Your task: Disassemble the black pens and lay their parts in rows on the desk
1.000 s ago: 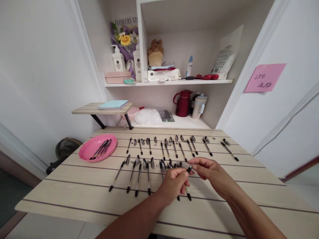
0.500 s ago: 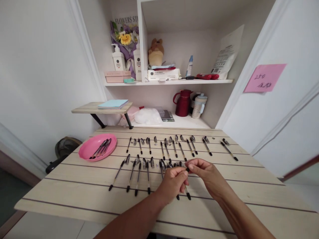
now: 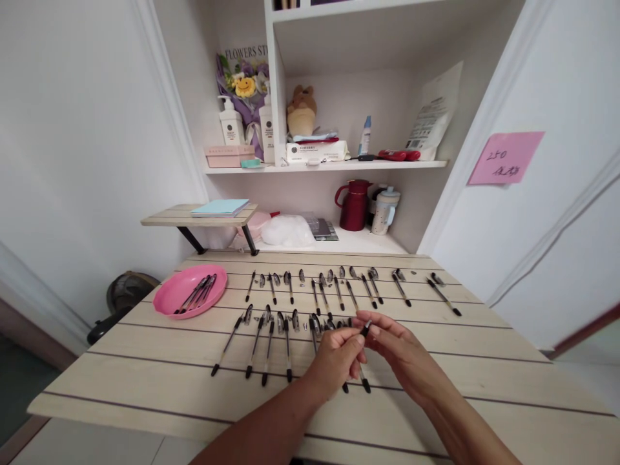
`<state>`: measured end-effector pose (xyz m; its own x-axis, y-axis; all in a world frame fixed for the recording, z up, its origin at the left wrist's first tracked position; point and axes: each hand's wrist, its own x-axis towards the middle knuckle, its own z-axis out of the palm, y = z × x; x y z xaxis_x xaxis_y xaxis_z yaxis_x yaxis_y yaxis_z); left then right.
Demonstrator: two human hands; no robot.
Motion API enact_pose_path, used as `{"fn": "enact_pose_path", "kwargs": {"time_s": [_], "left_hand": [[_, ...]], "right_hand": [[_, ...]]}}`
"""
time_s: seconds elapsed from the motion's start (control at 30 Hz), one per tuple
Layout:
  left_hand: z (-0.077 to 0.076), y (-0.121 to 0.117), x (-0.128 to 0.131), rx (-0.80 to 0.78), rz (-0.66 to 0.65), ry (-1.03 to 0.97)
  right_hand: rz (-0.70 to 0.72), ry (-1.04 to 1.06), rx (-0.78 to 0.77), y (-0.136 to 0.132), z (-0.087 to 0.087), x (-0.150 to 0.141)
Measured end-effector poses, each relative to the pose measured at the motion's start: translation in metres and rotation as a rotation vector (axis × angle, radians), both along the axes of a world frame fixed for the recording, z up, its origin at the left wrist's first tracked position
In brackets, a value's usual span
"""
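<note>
Both my hands meet over the middle of the wooden table [image 3: 145, 381]. My left hand [image 3: 336, 358] is closed around the barrel of a black pen [image 3: 364, 330]. My right hand [image 3: 402, 352] pinches the pen's upper end between thumb and fingertips. Two rows of pens and loose pen parts lie on the table: a near row [image 3: 266, 339] just left of my hands and a far row [image 3: 339, 287] behind them. A pink plate [image 3: 172, 303] at the left holds several pens.
A small raised shelf [image 3: 169, 217] with a blue notebook stands at the table's back left. Behind the table, wall shelves carry bottles, a red jug [image 3: 355, 205] and a cup. A pink note [image 3: 504, 158] hangs on the right wall. A dark fan sits on the floor at left.
My hands have stayed together on the pen, the right fingers shifting slightly on its top end. The view has tilted up a little.
</note>
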<state>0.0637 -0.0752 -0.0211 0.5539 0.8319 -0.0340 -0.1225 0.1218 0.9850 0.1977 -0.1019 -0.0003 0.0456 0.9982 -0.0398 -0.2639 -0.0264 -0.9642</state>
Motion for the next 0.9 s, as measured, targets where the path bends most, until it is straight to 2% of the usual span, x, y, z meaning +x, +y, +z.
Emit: {"fn": "enact_pose_path", "kwargs": {"time_s": [0.13,0.3,0.5,0.63,0.8,0.9], "left_hand": [[-0.0007,0.0011,0.0002,-0.006,0.0,-0.008],[-0.0017,0.0017,0.0,0.01,-0.015,0.005],[-0.0001,0.0003,-0.0004,0.009,-0.009,0.041],[0.0007,0.0011,-0.0001,-0.019,-0.008,0.031],[0.0,0.0014,0.0012,-0.026,0.022,-0.002],[-0.0003,0.0019,0.0011,-0.03,0.023,-0.012]], "right_hand": [[-0.068,0.004,0.012,0.0003,-0.0023,0.0005],[0.012,0.034,-0.012,0.0007,-0.0005,0.0],[-0.062,-0.014,0.009,0.0019,0.0004,-0.0017],[-0.004,0.032,-0.01,0.0015,0.0016,-0.0004],[-0.064,-0.04,0.005,0.0042,-0.0001,0.0016],[-0.023,-0.028,-0.01,0.0059,0.0008,0.0025]]}}
